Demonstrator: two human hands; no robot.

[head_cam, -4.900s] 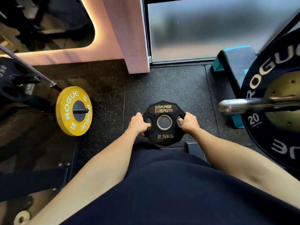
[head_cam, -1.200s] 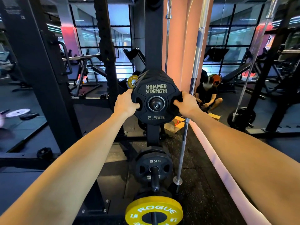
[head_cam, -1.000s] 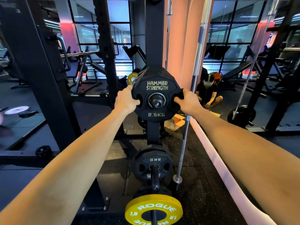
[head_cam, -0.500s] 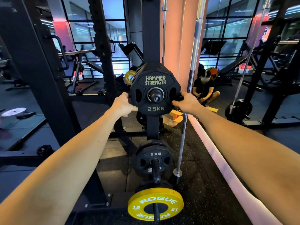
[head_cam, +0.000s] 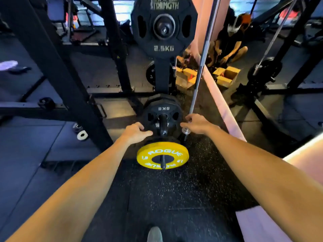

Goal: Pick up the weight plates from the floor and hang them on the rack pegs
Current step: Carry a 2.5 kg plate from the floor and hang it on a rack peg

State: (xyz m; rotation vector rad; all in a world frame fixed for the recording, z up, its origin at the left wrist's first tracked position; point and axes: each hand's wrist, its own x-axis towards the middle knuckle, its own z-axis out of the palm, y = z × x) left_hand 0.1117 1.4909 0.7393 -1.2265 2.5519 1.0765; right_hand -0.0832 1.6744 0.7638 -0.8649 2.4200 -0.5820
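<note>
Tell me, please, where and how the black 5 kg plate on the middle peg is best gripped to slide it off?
The 5 kg plate hangs upright on its peg, face toward the camera. Probably best to hook fingers into the grip slots either side of the hub, left hand from the left, right hand from the right, then pull straight along the peg toward yourself.

Dark speckled gym floor (head_cam: 174, 189), mirrored wall (head_cam: 262, 32)

three plates (head_cam: 164, 27) on rack pegs (head_cam: 163, 125)
</note>
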